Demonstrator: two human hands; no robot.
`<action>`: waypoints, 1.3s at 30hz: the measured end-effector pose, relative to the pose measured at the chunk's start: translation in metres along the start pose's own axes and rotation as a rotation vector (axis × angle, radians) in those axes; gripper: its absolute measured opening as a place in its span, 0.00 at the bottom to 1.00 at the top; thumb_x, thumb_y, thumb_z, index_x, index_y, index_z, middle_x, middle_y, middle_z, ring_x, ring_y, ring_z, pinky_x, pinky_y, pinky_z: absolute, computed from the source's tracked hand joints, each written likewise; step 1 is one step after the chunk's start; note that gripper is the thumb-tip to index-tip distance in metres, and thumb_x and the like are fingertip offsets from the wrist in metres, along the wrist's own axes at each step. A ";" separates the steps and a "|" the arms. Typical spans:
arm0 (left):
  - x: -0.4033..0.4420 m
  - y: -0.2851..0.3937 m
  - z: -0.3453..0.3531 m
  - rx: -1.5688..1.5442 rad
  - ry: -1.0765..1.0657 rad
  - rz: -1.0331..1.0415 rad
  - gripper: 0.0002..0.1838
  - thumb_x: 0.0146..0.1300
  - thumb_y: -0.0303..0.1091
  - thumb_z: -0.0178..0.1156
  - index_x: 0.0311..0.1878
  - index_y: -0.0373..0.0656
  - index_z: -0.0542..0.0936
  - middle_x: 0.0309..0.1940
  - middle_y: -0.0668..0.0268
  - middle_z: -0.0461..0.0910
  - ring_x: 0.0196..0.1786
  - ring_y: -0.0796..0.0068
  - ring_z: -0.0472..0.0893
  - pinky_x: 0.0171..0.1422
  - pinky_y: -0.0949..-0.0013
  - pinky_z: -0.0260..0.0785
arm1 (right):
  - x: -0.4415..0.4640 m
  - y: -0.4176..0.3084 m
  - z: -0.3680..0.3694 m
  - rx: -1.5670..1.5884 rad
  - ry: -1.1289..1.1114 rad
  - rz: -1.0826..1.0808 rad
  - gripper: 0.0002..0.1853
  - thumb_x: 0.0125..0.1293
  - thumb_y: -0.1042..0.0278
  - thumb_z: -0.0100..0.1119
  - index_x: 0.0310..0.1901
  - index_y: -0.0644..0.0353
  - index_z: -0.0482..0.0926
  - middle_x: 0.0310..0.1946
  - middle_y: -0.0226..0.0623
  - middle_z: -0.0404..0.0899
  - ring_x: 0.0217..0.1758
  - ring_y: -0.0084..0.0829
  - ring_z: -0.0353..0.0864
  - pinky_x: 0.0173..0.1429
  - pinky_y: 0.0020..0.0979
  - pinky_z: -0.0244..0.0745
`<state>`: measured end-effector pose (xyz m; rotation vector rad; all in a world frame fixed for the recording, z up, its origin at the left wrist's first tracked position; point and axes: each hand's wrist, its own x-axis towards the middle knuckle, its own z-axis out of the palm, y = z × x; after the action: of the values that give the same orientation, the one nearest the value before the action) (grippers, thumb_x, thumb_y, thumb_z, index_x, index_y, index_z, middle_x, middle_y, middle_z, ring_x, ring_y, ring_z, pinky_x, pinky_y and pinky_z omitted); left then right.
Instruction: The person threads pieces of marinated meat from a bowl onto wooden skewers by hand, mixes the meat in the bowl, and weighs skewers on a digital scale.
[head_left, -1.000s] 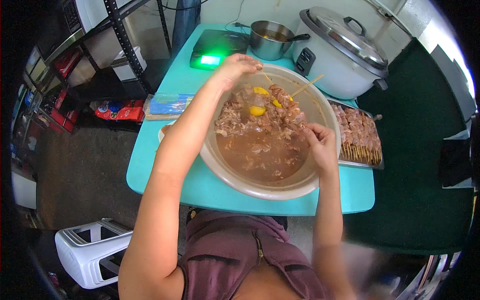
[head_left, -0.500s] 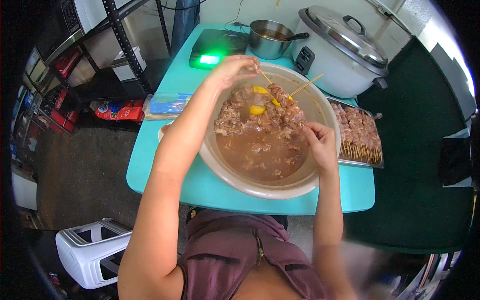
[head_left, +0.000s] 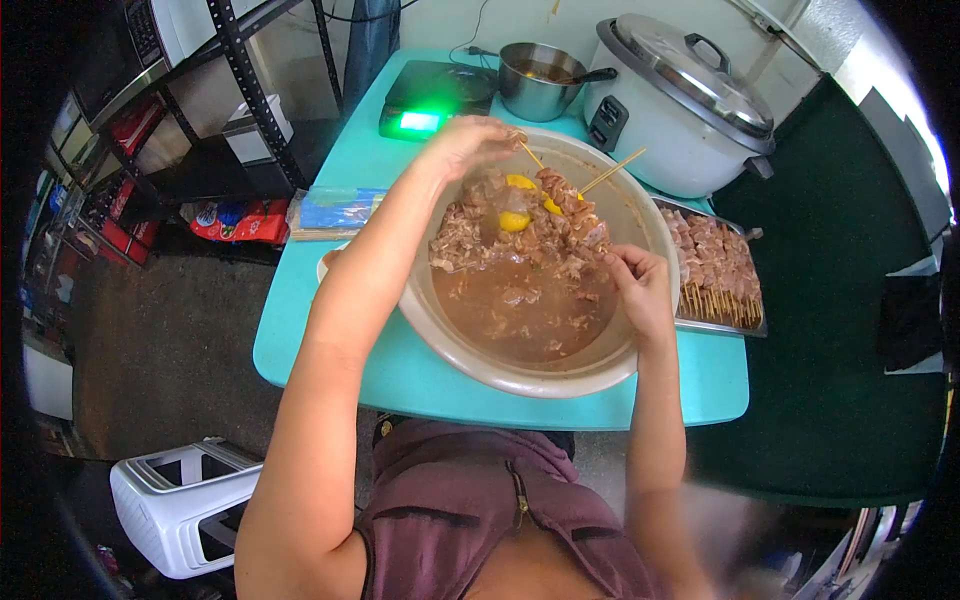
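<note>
Across the top of a wide beige basin [head_left: 468, 352] I hold a skewer of raw meat [head_left: 572, 205] at a slant. My left hand [head_left: 478, 142] is closed on its bare stick end near the far rim. The fingertips of my right hand [head_left: 640, 275] pinch the meat at the lower end, so the tip is hidden. Beneath lie loose meat pieces [head_left: 462, 232] in brown marinade [head_left: 525, 320], with yellow lemon pieces [head_left: 514, 220] among them. Thin bamboo sticks [head_left: 612, 171] jut out behind the skewer toward the rice cooker.
A metal tray [head_left: 700, 326] of finished meat skewers stands right of the basin. Behind are a large rice cooker [head_left: 670, 130], a steel pot [head_left: 540, 95] with a dark handle and a lit scale [head_left: 420, 120]. A blue packet [head_left: 340, 208] lies left on the turquoise table [head_left: 310, 340].
Almost nothing differs. Both hands stay on the skewer in nearly the same position, with only a very slight shift of the left fingers.
</note>
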<state>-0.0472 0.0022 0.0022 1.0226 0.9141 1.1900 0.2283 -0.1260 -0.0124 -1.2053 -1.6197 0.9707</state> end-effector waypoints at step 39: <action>-0.004 0.004 -0.004 0.084 -0.054 0.028 0.27 0.55 0.30 0.62 0.56 0.40 0.64 0.43 0.59 0.78 0.45 0.72 0.78 0.49 0.68 0.73 | -0.001 -0.005 0.000 0.012 0.029 -0.033 0.07 0.58 0.76 0.52 0.32 0.70 0.79 0.25 0.31 0.79 0.30 0.18 0.73 0.37 0.21 0.67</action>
<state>-0.0529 -0.0011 0.0054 1.1334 0.9160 1.1494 0.2271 -0.1283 -0.0080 -1.1764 -1.6035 0.9368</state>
